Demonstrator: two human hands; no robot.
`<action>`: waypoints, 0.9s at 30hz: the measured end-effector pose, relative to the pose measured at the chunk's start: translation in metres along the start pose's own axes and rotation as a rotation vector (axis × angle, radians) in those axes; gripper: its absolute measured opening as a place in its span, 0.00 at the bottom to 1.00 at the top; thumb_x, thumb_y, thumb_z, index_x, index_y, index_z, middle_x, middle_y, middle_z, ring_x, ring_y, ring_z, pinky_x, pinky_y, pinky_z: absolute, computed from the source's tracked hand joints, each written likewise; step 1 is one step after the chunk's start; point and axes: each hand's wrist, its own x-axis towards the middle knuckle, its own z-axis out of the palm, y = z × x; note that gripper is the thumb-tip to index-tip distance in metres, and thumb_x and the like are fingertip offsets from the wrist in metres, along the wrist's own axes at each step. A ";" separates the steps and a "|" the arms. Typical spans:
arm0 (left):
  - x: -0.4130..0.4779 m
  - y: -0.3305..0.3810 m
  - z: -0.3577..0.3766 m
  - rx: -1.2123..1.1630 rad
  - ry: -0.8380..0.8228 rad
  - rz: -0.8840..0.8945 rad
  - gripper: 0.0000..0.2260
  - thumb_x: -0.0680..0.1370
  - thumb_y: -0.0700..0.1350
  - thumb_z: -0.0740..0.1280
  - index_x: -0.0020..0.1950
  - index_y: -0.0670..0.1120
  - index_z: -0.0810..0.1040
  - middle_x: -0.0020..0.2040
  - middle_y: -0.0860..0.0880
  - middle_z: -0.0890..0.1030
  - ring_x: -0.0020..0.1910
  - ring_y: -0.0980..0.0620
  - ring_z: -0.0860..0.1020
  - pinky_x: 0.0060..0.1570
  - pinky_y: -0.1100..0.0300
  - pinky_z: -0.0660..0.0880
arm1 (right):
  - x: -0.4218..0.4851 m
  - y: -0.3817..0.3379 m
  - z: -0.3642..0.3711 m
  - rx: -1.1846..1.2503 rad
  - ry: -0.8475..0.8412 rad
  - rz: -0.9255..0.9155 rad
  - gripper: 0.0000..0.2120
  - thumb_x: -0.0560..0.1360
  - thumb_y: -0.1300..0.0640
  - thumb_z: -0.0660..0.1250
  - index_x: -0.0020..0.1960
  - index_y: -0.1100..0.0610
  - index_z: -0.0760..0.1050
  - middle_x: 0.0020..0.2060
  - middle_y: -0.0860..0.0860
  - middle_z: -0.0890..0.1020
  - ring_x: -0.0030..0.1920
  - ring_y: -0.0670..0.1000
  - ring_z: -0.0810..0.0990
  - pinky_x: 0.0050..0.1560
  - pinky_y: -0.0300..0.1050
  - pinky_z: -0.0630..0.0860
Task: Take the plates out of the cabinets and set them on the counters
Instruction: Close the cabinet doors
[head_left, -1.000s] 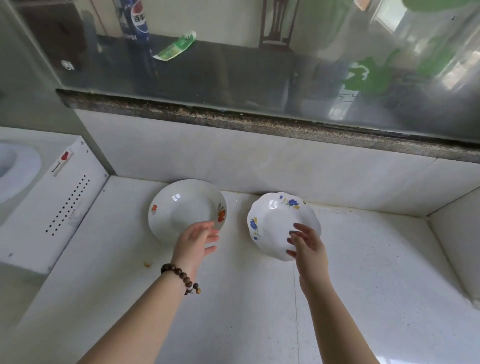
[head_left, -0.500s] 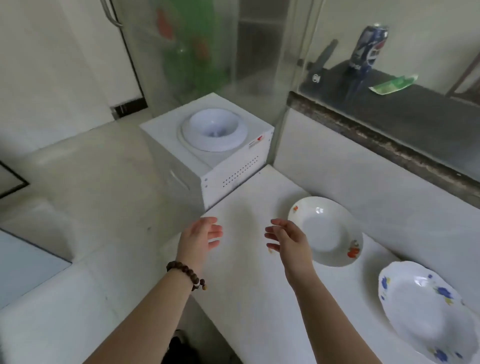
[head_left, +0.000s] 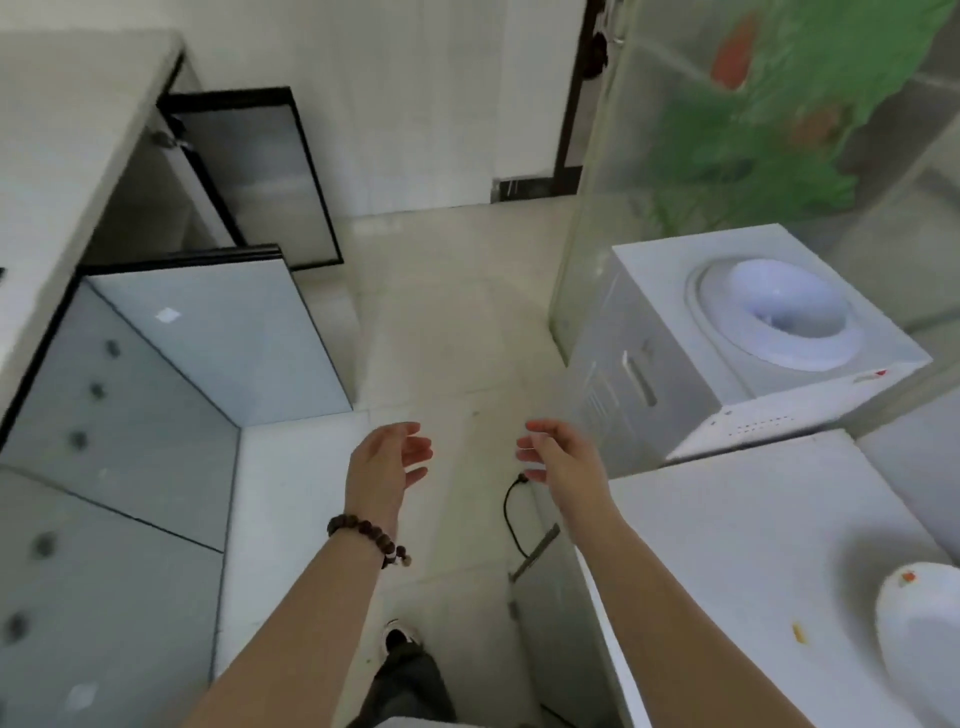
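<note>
Porcelain, white and glossy, makes up the one plate (head_left: 922, 644) in sight. It lies on the pale, smooth tabletop (head_left: 753, 540) at the lower right, cut off by the frame edge, with a small red-orange mark near its rim. An orange crumb (head_left: 800, 634) lies just beside it.

Both bare hands hang over the tiled floor (head_left: 441, 322), apart from each other and from the plate. The left grip (head_left: 387, 465) is loose, fingers gently curved and spread, holding nothing; a bracelet (head_left: 369, 535) of dark round wooden beads circles its wrist. The right grip (head_left: 563, 457) is likewise slack and empty, its fingertips blurred.

A boxy white plastic water dispenser (head_left: 675, 374) with a round funnel-shaped top stands past the tabletop's far end, against a frosted glass partition (head_left: 727, 130) printed with green leaves. On the left, two black-framed frosted glass cabinet doors (head_left: 218, 332) stand open under another pale tabletop (head_left: 52, 130); the cabinet's inside is dim and hard to make out. A black cable (head_left: 511, 514) loops below the right wrist, its ends hidden. One dark shoe (head_left: 397, 636) shows between the forearms.
</note>
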 end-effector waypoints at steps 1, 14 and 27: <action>0.004 0.002 -0.008 -0.011 0.021 -0.004 0.10 0.80 0.40 0.59 0.49 0.42 0.80 0.43 0.43 0.82 0.45 0.47 0.81 0.52 0.50 0.78 | 0.004 -0.001 0.010 -0.006 -0.016 -0.002 0.10 0.79 0.64 0.59 0.56 0.60 0.76 0.42 0.52 0.81 0.44 0.51 0.81 0.44 0.43 0.78; 0.111 0.076 -0.095 -0.088 0.129 0.042 0.09 0.80 0.41 0.60 0.50 0.43 0.80 0.43 0.44 0.82 0.45 0.47 0.81 0.50 0.52 0.78 | 0.078 -0.039 0.144 -0.022 -0.054 -0.037 0.10 0.78 0.64 0.58 0.53 0.58 0.77 0.43 0.54 0.82 0.43 0.51 0.82 0.46 0.48 0.79; 0.179 0.087 -0.097 -0.064 0.153 0.003 0.09 0.81 0.42 0.59 0.49 0.45 0.79 0.46 0.43 0.83 0.47 0.47 0.82 0.51 0.52 0.79 | 0.149 -0.039 0.167 -0.021 0.004 0.039 0.11 0.78 0.64 0.58 0.49 0.55 0.78 0.43 0.55 0.83 0.44 0.52 0.83 0.44 0.47 0.79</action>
